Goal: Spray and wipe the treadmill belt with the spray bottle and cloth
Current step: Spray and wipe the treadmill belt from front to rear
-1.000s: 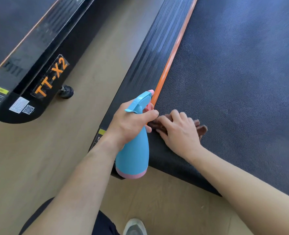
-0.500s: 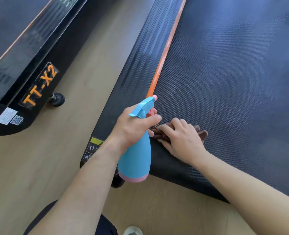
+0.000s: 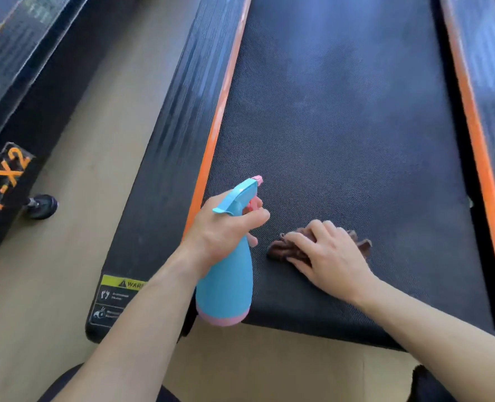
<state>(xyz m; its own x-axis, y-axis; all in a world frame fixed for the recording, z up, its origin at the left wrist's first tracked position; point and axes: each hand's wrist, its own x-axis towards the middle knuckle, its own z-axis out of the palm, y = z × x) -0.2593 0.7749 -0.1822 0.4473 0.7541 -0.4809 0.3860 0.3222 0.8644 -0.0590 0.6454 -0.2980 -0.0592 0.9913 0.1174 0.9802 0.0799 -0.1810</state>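
Treadmill belt (image 3: 342, 126): dark, fine-textured, faint pale smears mid-length. Brown cloth (image 3: 281, 248) bunched on its near end, pressed down under right hand (image 3: 327, 256), fingers extended, likely set for wiping. Left hand (image 3: 223, 227) grips blue spray bottle (image 3: 226, 285) by the neck, nozzle aimed up-belt, beside orange side strip (image 3: 211, 140).
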